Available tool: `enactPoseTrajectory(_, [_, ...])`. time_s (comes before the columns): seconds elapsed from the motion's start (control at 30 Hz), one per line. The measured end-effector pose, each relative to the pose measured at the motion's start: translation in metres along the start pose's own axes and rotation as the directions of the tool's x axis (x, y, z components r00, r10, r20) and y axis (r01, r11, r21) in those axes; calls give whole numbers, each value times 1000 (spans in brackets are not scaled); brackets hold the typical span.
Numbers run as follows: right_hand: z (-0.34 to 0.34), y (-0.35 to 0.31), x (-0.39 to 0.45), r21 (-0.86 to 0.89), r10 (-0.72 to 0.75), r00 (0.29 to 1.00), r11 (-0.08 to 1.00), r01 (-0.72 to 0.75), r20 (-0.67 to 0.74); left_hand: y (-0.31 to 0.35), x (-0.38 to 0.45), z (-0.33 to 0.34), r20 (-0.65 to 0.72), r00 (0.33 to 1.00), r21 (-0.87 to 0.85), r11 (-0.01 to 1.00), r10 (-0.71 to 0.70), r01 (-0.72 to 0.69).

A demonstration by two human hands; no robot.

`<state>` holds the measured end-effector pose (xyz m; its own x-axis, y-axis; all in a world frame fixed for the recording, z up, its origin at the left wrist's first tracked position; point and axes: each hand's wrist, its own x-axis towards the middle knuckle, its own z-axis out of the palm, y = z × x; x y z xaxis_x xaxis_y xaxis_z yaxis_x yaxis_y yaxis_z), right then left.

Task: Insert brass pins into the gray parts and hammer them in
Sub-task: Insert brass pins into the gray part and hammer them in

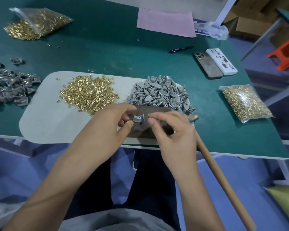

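Pinching one gray part [138, 118] between left hand [114, 121] and right hand [173, 129].

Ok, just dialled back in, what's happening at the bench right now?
A person is holding one small gray plastic part between both hands over a rusty brown metal block. The left hand grips it from the left; the right hand pinches its right edge. The wooden-handled hammer lies untouched at the right. Loose brass pins and the heap of gray parts sit behind on the pale mat.
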<state>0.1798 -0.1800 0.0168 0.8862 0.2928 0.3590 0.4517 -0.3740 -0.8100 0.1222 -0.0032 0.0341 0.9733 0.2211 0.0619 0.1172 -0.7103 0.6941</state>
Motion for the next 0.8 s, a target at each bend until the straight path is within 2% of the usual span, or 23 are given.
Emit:
enactPoseTrajectory(0.33, [18, 2, 19, -168, -55, 989, 983, 79, 141, -4, 5, 4, -82, 996, -51, 998, 39, -44])
enactPoseTrajectory(0.8, [16, 5, 19, -126, -84, 983, 987, 105, 161, -8, 1, 10, -178, 983, -153, 986, 43, -71])
